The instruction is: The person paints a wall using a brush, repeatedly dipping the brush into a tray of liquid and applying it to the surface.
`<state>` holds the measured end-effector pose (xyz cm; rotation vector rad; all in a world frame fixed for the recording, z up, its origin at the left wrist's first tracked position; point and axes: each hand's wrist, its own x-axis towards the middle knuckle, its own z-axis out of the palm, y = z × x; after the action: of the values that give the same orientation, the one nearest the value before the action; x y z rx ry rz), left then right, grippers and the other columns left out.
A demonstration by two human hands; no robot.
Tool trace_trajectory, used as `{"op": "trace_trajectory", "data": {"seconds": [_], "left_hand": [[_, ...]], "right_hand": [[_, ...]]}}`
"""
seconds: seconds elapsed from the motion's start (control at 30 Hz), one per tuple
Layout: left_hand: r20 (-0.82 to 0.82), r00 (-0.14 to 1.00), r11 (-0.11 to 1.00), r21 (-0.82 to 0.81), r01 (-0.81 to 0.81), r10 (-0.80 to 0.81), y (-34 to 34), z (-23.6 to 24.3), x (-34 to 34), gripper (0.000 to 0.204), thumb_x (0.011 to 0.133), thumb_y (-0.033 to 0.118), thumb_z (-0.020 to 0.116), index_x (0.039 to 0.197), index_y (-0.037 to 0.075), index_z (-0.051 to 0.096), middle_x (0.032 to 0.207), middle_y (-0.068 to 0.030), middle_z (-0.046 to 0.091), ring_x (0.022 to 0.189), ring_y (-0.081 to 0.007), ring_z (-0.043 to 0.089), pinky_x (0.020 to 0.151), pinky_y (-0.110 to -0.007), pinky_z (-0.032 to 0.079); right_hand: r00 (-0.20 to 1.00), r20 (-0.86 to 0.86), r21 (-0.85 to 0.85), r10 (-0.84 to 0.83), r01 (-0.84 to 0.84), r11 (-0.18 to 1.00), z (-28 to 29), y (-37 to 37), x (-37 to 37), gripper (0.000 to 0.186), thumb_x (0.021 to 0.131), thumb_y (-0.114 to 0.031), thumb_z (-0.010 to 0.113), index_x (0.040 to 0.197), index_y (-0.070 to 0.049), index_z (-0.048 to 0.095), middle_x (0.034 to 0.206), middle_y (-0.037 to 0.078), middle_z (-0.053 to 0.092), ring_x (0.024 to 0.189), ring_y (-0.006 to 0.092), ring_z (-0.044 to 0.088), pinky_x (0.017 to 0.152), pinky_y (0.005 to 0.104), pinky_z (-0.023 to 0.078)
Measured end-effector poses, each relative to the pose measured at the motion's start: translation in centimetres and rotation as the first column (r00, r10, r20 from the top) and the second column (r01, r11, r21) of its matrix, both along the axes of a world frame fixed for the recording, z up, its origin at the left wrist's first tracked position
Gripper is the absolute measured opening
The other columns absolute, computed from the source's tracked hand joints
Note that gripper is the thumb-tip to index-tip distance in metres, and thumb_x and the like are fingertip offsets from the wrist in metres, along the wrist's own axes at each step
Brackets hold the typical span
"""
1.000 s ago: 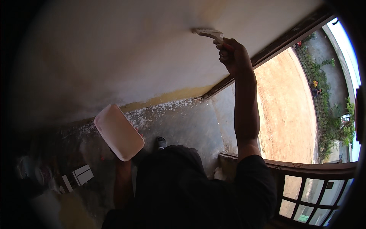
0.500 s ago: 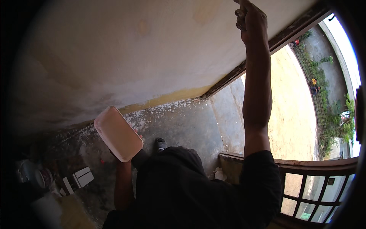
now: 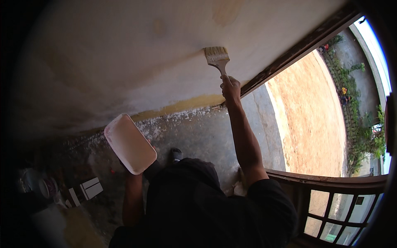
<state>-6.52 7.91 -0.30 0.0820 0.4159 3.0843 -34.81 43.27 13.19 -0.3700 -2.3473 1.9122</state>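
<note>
My right hand [image 3: 230,87] is closed round the handle of a wide paintbrush [image 3: 216,53], whose pale bristles are against the patchy off-white wall [image 3: 124,53]. My left hand [image 3: 129,168], mostly hidden underneath, holds up a shallow rectangular tray [image 3: 130,144] with pale pinkish liquid inside and a stained rim. The tray sits low in the view, between the wall and my dark-clothed body.
Concrete floor [image 3: 198,136] speckled white along the wall's base; my sandalled foot [image 3: 176,153]; buckets [image 3: 47,187] and white flat pieces [image 3: 91,188] at lower left. A door frame [image 3: 302,44] opens right onto a dirt yard [image 3: 306,111] with plants. A paned window [image 3: 331,206] stands lower right.
The brush moved up out of clear view, then came back down, now turned bristles-upward and lower on the wall. My right arm has swung left. The tray is nearly still.
</note>
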Motion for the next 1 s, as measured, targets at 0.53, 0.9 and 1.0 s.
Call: {"op": "trace_trajectory", "data": {"seconds": [0.53,0.9,1.0], "left_hand": [[-0.021,0.998,0.987,-0.148,-0.061,0.058,0.5,1.9,0.5,0.076,0.097,0.055,0.051,0.157,0.020,0.022,0.159,-0.0079,0.031,0.140,-0.0354,0.040,0.113,-0.062,0.029],[0.086,0.996,1.000,-0.006,-0.021,0.022,0.3,0.1,-0.1,0.070,0.098,0.054,0.048,0.156,0.020,0.027,0.158,-0.0044,0.033,0.137,-0.0323,0.042,0.113,-0.062,0.028],[0.112,0.992,0.997,-0.064,-0.052,0.059,0.3,0.3,-0.1,0.069,0.099,0.053,0.048,0.156,0.020,0.027,0.157,-0.0047,0.035,0.137,-0.0321,0.043,0.113,-0.061,0.028]], "right_hand": [[0.958,-0.118,-0.523,0.259,-0.282,0.804,20.0,1.4,-2.1,0.027,0.097,-0.015,0.047,0.101,0.009,0.058,0.072,0.007,0.053,0.053,0.0101,0.043,0.047,0.0232,0.035],[0.838,-0.535,-0.486,0.110,-0.412,0.771,26.7,0.5,-3.8,0.032,0.100,-0.028,0.054,0.112,0.001,0.059,0.059,-0.003,0.045,0.043,0.0060,0.038,0.040,0.0233,0.029],[0.899,-0.420,-0.374,0.121,-0.294,0.880,22.8,-2.9,-4.2,0.036,0.101,-0.027,0.052,0.115,0.005,0.059,0.059,-0.001,0.041,0.049,0.0074,0.034,0.047,0.0243,0.027]]}}
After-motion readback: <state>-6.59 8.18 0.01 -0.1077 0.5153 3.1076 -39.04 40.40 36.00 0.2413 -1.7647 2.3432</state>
